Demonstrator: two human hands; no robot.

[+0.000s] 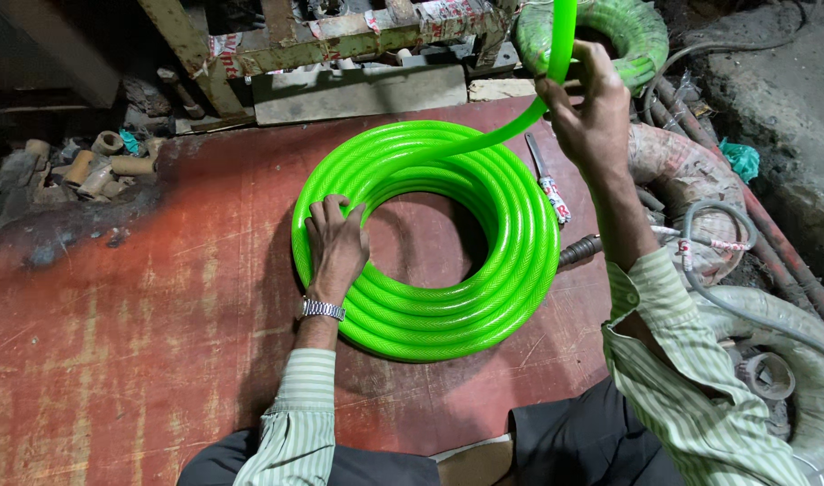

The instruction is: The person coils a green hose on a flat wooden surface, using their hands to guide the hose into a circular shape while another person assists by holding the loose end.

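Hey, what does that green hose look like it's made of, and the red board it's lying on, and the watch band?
Green hose: likely flexible glossy plastic, translucent, with a mesh-like braid pattern showing through the wall. Red board: probably coated plywood, with a scratched, worn red face and pale streaks where it has rubbed through. Watch band on the left wrist: looks like silvery metal links, shiny.

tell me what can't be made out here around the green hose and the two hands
Head view:
- Loose hose end: runs off the top edge above the right hand.
- Coil beneath the left hand: covered by the palm.
- Second green coil: cut by the top edge, partly behind the right hand.
- Knife: tip hidden under the hose.
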